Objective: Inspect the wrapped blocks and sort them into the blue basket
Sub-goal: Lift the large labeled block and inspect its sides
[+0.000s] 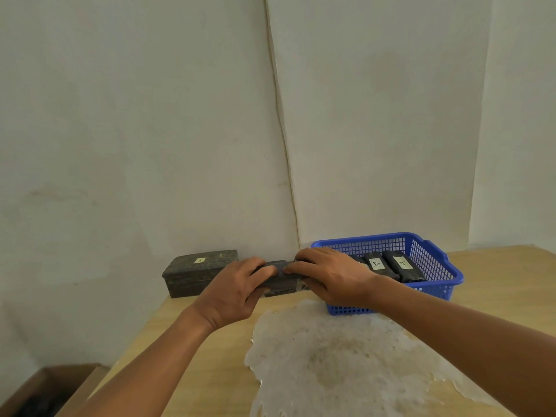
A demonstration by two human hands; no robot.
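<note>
Just left of the blue basket point(433, 245), both hands — left hand point(233, 291), right hand point(326, 273) — curl their fingers round one wrapped block point(278, 276). It looks stiff, fairly weighty, perhaps slick-wrapped — best gripped at the ends.

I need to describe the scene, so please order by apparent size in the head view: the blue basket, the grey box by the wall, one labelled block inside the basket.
1. Blue basket
2. Grey box
3. Labelled block

Dim even indoor light, soft shadows, mild blur (wide-angle edge bending)
</note>
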